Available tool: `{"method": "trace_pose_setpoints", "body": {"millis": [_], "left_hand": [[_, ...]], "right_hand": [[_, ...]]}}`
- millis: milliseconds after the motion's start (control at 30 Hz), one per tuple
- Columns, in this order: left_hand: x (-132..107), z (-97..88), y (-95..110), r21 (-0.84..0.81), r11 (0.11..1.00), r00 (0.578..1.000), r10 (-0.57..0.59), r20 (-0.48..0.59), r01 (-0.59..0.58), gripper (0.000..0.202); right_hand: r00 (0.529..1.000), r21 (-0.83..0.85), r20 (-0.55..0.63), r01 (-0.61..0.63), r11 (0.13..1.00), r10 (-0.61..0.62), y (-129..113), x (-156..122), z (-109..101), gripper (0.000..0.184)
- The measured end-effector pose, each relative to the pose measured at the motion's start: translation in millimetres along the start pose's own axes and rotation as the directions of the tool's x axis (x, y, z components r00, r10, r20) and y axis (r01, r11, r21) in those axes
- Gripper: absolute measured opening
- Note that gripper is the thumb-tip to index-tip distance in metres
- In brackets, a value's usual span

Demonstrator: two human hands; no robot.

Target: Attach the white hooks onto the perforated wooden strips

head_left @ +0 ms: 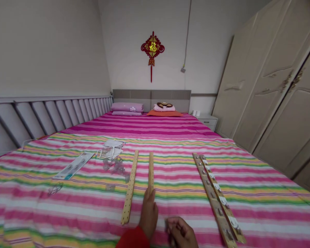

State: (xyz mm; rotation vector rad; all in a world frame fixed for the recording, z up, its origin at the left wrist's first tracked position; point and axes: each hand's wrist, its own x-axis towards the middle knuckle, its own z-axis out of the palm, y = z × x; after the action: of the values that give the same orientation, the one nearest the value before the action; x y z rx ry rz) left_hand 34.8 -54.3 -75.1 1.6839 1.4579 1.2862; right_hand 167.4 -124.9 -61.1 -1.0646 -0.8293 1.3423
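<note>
My left hand (148, 213) grips the near end of a narrow, light wooden strip with small holes (151, 168), which points away from me over the bed. To its right, my right hand (181, 232) is closed, with thumb and fingertips pinched together; whatever they hold is too small to make out. A second wooden strip with holes (130, 189) lies left of my left hand. Farther right, two more strips lie side by side: one bears a row of small metal pieces (213, 195), the other a row of white cards or tags (223, 200).
On the left lie small clear plastic bags (116, 166), white packets (111, 150), a long flat package (74, 166) and a tangle of thin wire-like pieces (55, 188). A bed rail (43, 117) runs along the left; a wardrobe (268, 79) stands right. Folded bedding (127, 107) lies by the headboard.
</note>
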Motion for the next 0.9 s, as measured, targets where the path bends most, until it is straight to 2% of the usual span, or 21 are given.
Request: {"method": "trace_pose_setpoints", "body": {"millis": [133, 233, 333, 400, 467, 567, 633, 700, 767, 833, 900], "left_hand": [[-10, 16.7, 1, -0.032, 0.999, 0.998, -0.009, 0.061, 0.011, 0.056], [-14, 10.2, 5, -0.074, 0.997, 0.989, 0.004, 0.15, 0.007, 0.052], [-13, -19.6, 16, -0.077, 0.994, 0.986, -0.069, 0.15, 0.081, 0.053], [-6, -50.9, 23, -0.072, 0.989, 0.988, -0.121, 0.1, 0.128, 0.045], [6, -86.9, 23, -0.026, 0.994, 0.994, -0.108, -0.012, 0.107, 0.038], [29, -138.1, 3, 0.168, 0.985, 0.974, -0.007, -0.228, 0.046, 0.036], [42, -163.4, -20, 0.342, 0.939, 0.95, 0.081, -0.302, 0.028, 0.038], [51, -178.8, -42, 0.453, 0.89, 0.947, 0.095, -0.308, 0.058, 0.047], [55, -185.4, -58, 0.487, 0.869, 0.958, 0.061, -0.282, 0.088, 0.053], [55, -185.6, -65, 0.46, 0.883, 0.968, 0.027, -0.249, 0.094, 0.052], [53, -182.4, -62, 0.395, 0.912, 0.967, -0.009, -0.254, 0.112, 0.053]], "right_hand": [[0.997, -0.02, 0.073, -0.004, 1.0, 0.005, -8, 13, 11, 0.044], [0.995, -0.04, 0.102, 0.014, 0.999, -0.01, -12, 21, 14, 0.043], [0.997, -0.052, 0.078, 0.017, 0.998, -0.013, -14, 28, 15, 0.044], [0.998, -0.054, 0.06, -0.001, 0.999, 0.004, -14, 31, 14, 0.046], [0.999, -0.051, 0.049, -0.017, 0.999, 0.02, -13, 32, 12, 0.047], [0.999, -0.04, 0.032, -0.031, 0.999, 0.033, -11, 32, 10, 0.046], [0.999, -0.031, 0.021, -0.033, 0.999, 0.034, -9, 31, 9, 0.045], [0.999, -0.028, 0.02, -0.028, 0.999, 0.029, -8, 31, 9, 0.046], [0.999, -0.035, 0.029, -0.028, 0.999, 0.029, -7, 31, 9, 0.047], [0.999, -0.042, 0.033, -0.032, 0.999, 0.034, -7, 30, 8, 0.048], [0.999, -0.043, 0.031, -0.04, 0.998, 0.041, -7, 30, 8, 0.049]]}}
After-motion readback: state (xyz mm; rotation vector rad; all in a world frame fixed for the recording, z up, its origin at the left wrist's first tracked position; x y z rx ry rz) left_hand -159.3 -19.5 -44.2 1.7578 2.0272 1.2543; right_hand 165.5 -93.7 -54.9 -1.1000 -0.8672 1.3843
